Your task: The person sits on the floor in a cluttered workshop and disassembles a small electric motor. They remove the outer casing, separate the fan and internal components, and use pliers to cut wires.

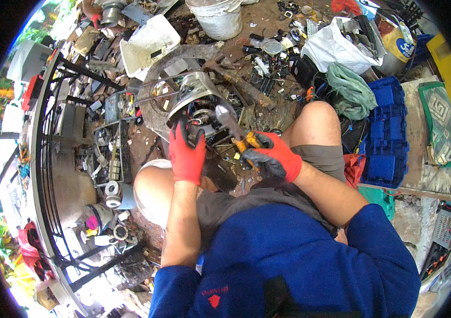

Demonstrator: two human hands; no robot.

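In the middle, a silvery, rounded metal housing (192, 89) lies tilted, with wiring and ring-shaped parts showing inside. My left hand (187, 156), in a red glove with dark fingers, is closed on its near edge; the fingertips are partly hidden. To the right, my right hand (276, 156), gloved the same way, grips the yellow-orange handles of cutting pliers (230, 121). Their broad metal jaws point up and left, beside the opening of the housing. From this view I cannot tell whether the jaws touch a part inside it.
Beneath the housing is a round metal frame (156, 79). A white bucket (217, 21) and a white plastic bin (151, 45) stand beyond it. Far right are a white sack (337, 45) of scrap and a blue plastic case (387, 132). A black metal rack (50, 159) runs along the left.
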